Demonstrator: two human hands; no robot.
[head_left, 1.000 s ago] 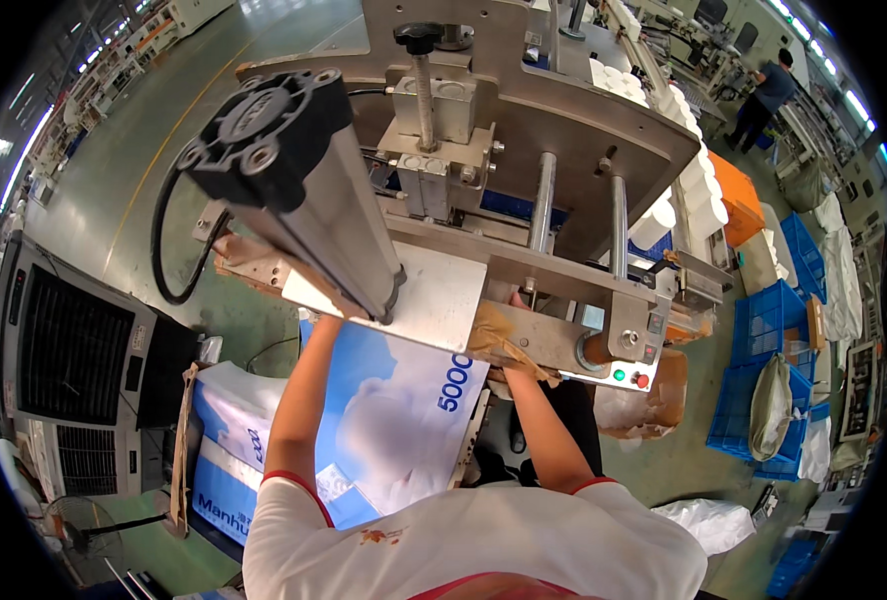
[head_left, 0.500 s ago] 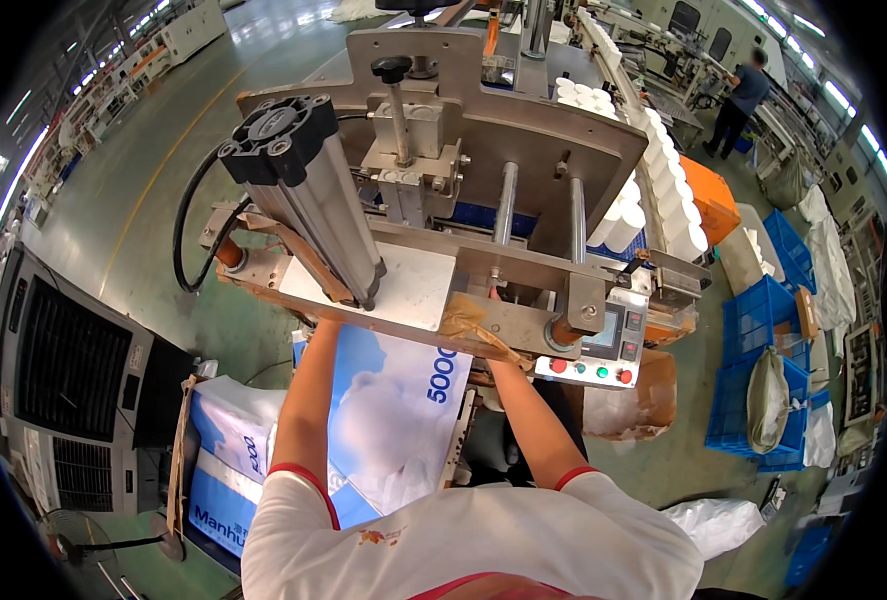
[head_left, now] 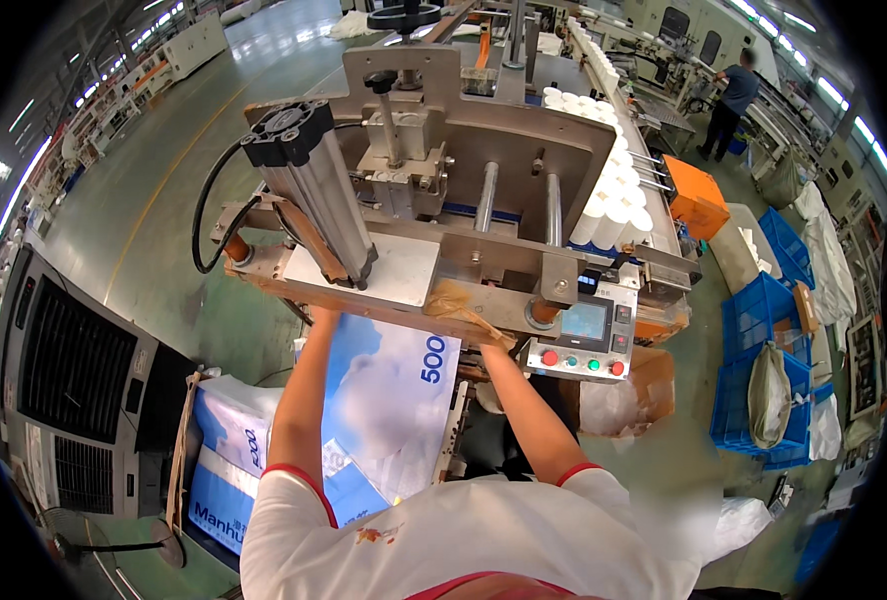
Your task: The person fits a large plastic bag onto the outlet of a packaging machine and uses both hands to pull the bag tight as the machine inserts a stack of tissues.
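Both hands under the sealing machine's plate [head_left: 364,275] holding the blue-and-white plastic bag [head_left: 389,385]; left hand [head_left: 322,316] and right hand [head_left: 494,342] mostly hidden, finger closure impossible to tell. Pinch risk from the pneumatic cylinder [head_left: 319,190] overhead; risk of bag slipping askew.

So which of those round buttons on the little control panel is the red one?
On the control panel, the red button is the leftmost and largest, nearest the person's right arm; the smaller buttons run to its right.

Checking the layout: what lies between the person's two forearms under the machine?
In the head view, a blue-and-white printed plastic bag hangs between the left forearm and the right forearm, below the machine's metal plate.
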